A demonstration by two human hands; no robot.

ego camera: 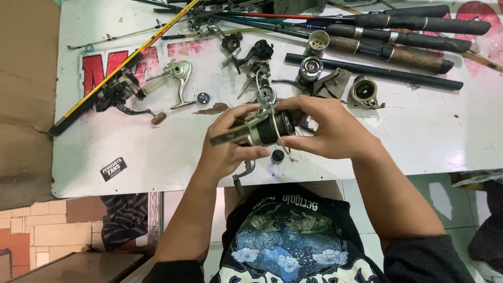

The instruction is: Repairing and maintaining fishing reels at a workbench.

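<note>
Black rectangular sticker point(113, 169) with pale print sits on the white table point(419, 141), down-left of the held reel, near the table's front edge. Large red block lettering point(105, 68) is painted on the tabletop up-left of the reel, partly covered by gear; more red print at the far right corner.

Spinning reel point(262, 128) is held above the table's front edge, between both hands. Left hand point(225, 147) is clenched around the reel foot and body from below. Right hand point(327, 128) is closed on the spool end, fingers wrapped over the top. Reel's long axis runs roughly left-right, slightly tilted: foot end points left and a bit down, spool end points right. Crank handle hangs below the left hand.

Small black round knob point(277, 155) lies on the table just under the reel. Up-left of the reel: silver reel body point(178, 78) and a yellow-black rod point(126, 63) with its own reel. Behind the reel: loose spools point(314, 52), black reel parts. Up-right: a bundle of dark rod handles point(398, 36) and a brass-coloured round part point(364, 91).
</note>
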